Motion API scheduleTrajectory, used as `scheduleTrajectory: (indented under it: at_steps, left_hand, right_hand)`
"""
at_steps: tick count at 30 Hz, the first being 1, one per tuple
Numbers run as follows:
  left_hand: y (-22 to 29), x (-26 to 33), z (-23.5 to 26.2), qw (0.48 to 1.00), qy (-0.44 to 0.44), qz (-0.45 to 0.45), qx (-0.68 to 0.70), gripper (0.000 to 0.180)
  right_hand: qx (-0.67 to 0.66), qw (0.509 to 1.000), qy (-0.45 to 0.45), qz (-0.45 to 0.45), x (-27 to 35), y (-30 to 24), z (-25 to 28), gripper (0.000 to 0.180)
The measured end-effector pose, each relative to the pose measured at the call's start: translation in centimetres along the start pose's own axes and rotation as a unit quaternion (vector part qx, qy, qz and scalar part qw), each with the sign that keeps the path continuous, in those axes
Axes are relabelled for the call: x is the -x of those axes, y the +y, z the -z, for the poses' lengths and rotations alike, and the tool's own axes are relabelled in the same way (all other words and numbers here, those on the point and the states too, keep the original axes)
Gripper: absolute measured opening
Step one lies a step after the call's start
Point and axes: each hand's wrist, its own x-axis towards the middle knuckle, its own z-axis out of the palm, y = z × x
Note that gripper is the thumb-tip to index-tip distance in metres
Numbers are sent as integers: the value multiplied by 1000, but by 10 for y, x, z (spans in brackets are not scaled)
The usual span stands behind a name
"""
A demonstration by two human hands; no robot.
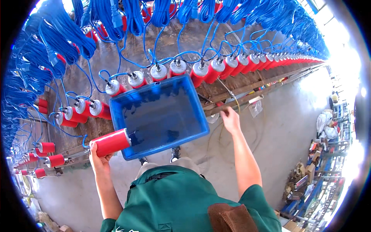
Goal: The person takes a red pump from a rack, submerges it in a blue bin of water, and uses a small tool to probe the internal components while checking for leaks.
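The left hand (99, 157) has its grip closed around a red cylinder (112, 142), fingers wrapped under the rear end. The cylinder lies nearly level, its silver-capped front end touching the lower left corner of the blue plastic tub (160, 116). The tub rests tilted against the edge of the long counter (247, 87), which runs behind it and off to both sides. The right hand (230, 119) is just right of the tub, at the wooden rail of the counter; its fingers curl at the rail edge, but whether the grip has hold of anything cannot be told. Beyond the tub, a row of red cylinders (216, 69) stands on the counter, each fed by blue cables (127, 19) hanging in coils above.
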Motion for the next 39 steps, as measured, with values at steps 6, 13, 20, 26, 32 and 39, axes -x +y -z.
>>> scheduleTrajectory:
  at_steps: [6,13,20,26,32,39]
  left_hand:
    - [-8,11,23,998,-61,-17,29,57]
    - [-26,-17,-9,995,-32,89,38,49]
    - [-16,4,18,993,-21,100,60,44]
    - [-16,-7,-2,993,-44,103,44,43]
    - [-23,-8,15,991,-48,94,78,54]
    - [-18,-10,11,988,-77,111,72,59]
  right_hand:
    - [154,982,-107,13,-84,22,-100,26]
    - [-9,994,-52,100,-131,150,-107,16]
    - [-135,989,-60,14,-94,56,-54,16]
    - [-311,949,17,58,5,-61,27,13]
    - [-373,904,-196,77,87,-194,-38,17]
    - [-419,863,-269,82,106,-214,-106,13]
